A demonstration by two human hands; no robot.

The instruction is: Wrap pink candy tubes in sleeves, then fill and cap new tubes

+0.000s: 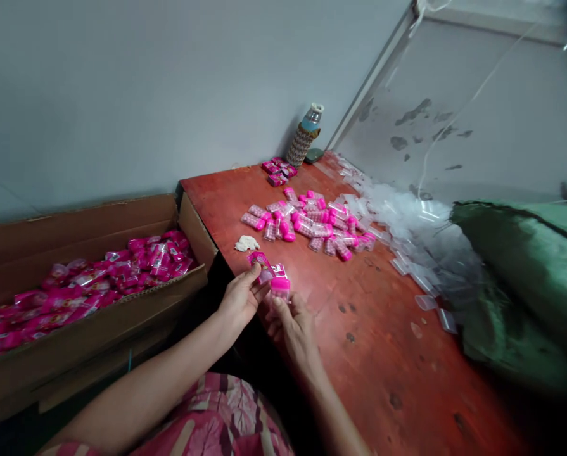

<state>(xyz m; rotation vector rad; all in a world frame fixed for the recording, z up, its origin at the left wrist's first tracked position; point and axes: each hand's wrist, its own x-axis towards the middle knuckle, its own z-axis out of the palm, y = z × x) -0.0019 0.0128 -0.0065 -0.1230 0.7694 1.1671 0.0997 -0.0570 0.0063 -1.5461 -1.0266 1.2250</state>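
Counter (359,329): bottle (304,136) at back, containers (312,218) before it
Left: box (90,335), packets (97,282) inside
Right: sack (521,266)

bare red tabletop (359,354) open at right front, pink-capped containers (312,221) and clear sleeves (407,215) blocking behind

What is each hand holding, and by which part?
The left hand pinches a pink printed wrapper by its near edge; the right hand grips a pink-capped container by the body below its cap.

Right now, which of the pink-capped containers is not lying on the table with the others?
The pink-capped container held in the right hand, close to the left hand; the others lie in a loose pile on the red table.
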